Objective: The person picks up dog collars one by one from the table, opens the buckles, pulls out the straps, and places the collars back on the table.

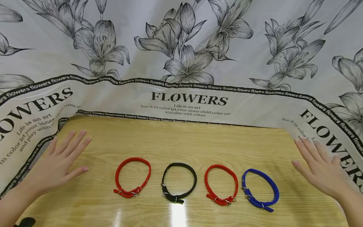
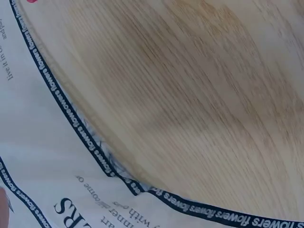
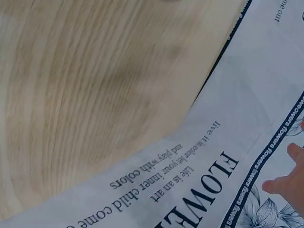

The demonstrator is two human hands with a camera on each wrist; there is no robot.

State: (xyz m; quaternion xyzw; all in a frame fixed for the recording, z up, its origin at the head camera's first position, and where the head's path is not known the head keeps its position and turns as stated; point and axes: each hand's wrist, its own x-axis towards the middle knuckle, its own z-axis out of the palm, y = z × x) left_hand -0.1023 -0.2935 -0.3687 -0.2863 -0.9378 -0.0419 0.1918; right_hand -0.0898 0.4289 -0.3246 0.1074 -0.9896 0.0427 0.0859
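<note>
In the head view a row of buckled collars lies on the wooden table (image 1: 181, 142). From left to right come a red collar (image 1: 117, 173), a black collar (image 1: 169, 197), a second red collar (image 1: 206, 181) and a blue collar (image 1: 275, 189), each fastened into a loop with metal fittings. My left hand (image 1: 60, 162) is spread flat with nothing in it, left of the first red collar. To the right of the blue collar, my right hand (image 1: 323, 168) is likewise spread, holding nothing. The right wrist view catches some of its fingers (image 3: 285, 183) at the edge.
A white cloth (image 1: 187, 107) printed with flowers and lettering borders the table at the back and both sides. At the bottom left corner of the head view sits a small dark object (image 1: 26, 222). Light reflects off the table's front.
</note>
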